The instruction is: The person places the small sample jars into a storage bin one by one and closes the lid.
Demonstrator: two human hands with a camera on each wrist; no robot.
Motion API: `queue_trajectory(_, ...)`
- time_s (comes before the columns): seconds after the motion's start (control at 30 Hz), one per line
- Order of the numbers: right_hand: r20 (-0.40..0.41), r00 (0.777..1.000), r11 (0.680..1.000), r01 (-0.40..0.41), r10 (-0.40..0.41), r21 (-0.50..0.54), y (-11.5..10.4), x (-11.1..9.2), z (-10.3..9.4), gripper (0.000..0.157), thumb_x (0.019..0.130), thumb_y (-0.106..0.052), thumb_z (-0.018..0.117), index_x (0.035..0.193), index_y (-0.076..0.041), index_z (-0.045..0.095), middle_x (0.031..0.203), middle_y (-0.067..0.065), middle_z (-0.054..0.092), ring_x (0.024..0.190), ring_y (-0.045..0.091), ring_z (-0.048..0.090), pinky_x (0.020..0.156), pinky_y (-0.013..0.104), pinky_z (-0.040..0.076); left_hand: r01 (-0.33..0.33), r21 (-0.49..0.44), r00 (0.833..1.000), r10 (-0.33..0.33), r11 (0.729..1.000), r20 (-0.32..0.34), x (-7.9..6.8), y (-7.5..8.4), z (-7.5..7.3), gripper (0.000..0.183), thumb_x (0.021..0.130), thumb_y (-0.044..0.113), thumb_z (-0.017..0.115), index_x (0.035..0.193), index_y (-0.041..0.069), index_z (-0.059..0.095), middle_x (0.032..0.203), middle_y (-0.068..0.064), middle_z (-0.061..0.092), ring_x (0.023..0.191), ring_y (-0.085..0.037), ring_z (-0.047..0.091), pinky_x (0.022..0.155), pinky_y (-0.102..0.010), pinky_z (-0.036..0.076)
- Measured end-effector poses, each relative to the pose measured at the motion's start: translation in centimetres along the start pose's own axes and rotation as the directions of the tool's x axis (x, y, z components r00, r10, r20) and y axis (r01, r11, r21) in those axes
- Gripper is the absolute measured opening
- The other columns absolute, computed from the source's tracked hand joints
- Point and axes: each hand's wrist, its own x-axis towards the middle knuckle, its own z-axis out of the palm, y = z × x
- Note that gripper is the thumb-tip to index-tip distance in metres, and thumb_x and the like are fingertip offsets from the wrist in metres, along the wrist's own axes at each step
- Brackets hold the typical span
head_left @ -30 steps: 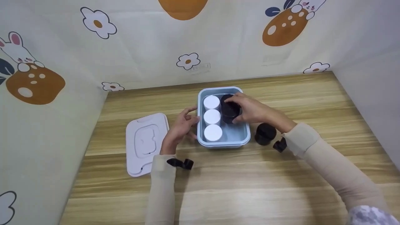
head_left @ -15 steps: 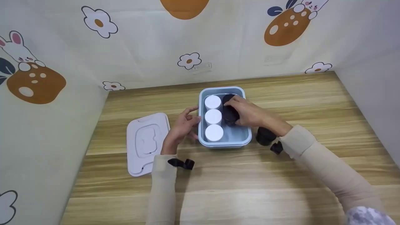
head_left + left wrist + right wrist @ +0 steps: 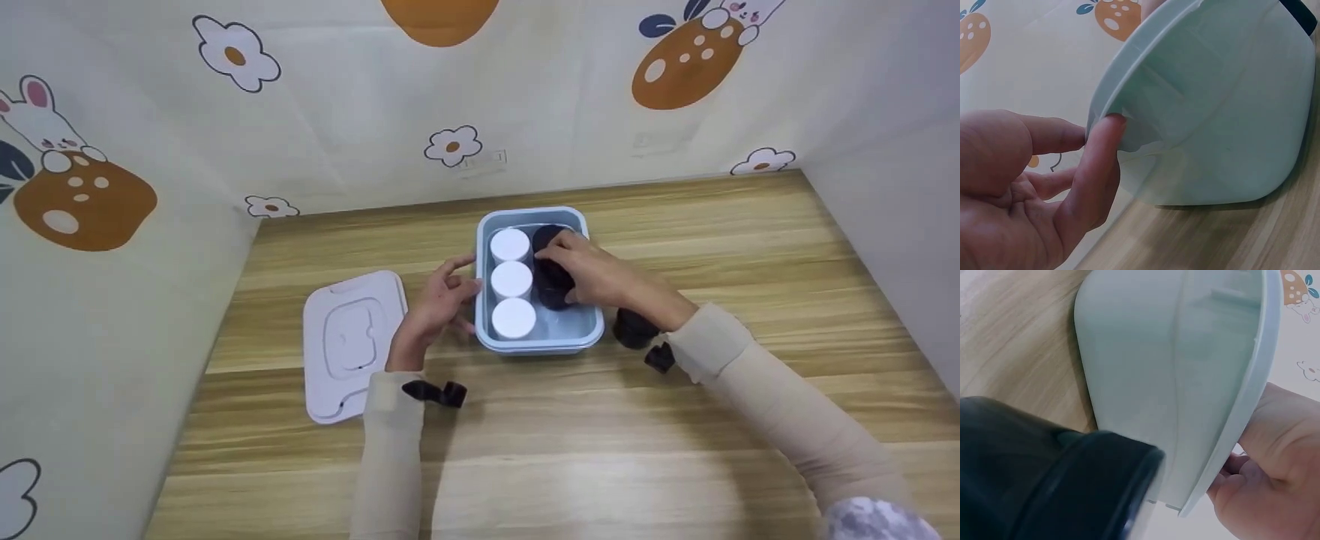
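Note:
A light blue plastic bin [image 3: 540, 346] stands on the table in the head view. Three white round-topped containers [image 3: 514, 319] line its left side. In its right half, a black round container [image 3: 553, 234] sits at the back, partly covered by fingers. My right hand [image 3: 600, 279] reaches over the right rim and holds a second black container [image 3: 553, 297] in front of it. My left hand [image 3: 435, 304] touches the bin's left rim with thumb and finger; the left wrist view shows these fingertips at the rim [image 3: 1129, 70]. The right wrist view hides my right fingertips behind the bin wall.
Another black container [image 3: 634, 328] stands on the table just right of the bin, partly under my right forearm. A white lid [image 3: 352, 341] lies flat to the left, near my left wrist. A patterned wall covering [image 3: 360, 105] rises behind the table.
My right hand has shifted slightly toward the front of the bin, and the black container it holds has moved the same way. My left hand keeps its place at the rim.

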Motion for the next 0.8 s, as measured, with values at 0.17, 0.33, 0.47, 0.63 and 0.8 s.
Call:
queue_trajectory(0.17,0.012,1.0,0.999,0.006,-0.007,0.051,0.2,-0.2,-0.2,0.069,0.069,0.003,0.086,0.132,0.004,0.059,0.134,0.028,0.05,0.127,0.042,0.049,0.115,0.054,0.044,-0.002,-0.01,1.0,0.002,1.0,-0.002,0.0,0.0,0.1,0.053,0.101,0.012,0.057,0.151,0.014,0.041,0.116,-0.019,0.063,0.09,-0.022,0.068,0.044,-0.027,0.059)
queue_trajectory(0.33,-0.019,0.999,0.99,0.035,-0.033,0.133,0.7,-0.7,-0.4,0.062,0.072,-0.001,0.084,0.13,0.003,0.062,0.137,0.026,0.05,0.129,0.042,0.05,0.116,0.054,0.043,-0.001,-0.001,1.0,0.001,1.0,-0.001,0.0,0.0,0.1,0.053,0.101,0.013,0.057,0.151,0.015,0.041,0.118,-0.018,0.062,0.091,-0.022,0.068,0.045,-0.027,0.059)
queue_trajectory(0.47,-0.079,0.996,0.979,0.057,-0.042,0.194,0.8,-1.4,-1.0,0.055,0.078,-0.003,0.081,0.13,0.001,0.062,0.138,0.024,0.052,0.127,0.04,0.053,0.112,0.053,0.047,-0.004,-0.01,1.0,0.004,1.0,0.01,0.0,0.1,0.1,0.053,0.101,0.012,0.056,0.151,0.014,0.04,0.118,-0.02,0.061,0.089,-0.021,0.068,0.044,-0.025,0.059)
queue_trajectory(0.63,-0.181,0.983,0.956,0.093,-0.043,0.279,1.1,-2.6,-1.3,0.049,0.082,-0.004,0.08,0.128,0.001,0.063,0.134,0.019,0.059,0.118,0.037,0.059,0.101,0.049,0.055,0.003,-0.011,1.0,-0.003,1.0,0.01,0.0,0.0,0.1,0.053,0.102,0.012,0.056,0.152,0.013,0.039,0.121,-0.022,0.061,0.09,-0.022,0.069,0.044,-0.025,0.058)
queue_trajectory(0.8,-0.258,0.966,0.922,0.116,-0.018,0.37,1.5,-4.0,-1.2,0.045,0.084,-0.005,0.08,0.126,-0.003,0.066,0.129,0.014,0.064,0.119,0.036,0.059,0.098,0.047,0.058,0.023,-0.003,1.0,-0.023,1.0,-0.007,0.0,0.0,0.0,0.051,0.102,0.013,0.056,0.151,0.016,0.041,0.122,-0.02,0.062,0.094,-0.025,0.068,0.044,-0.025,0.058)
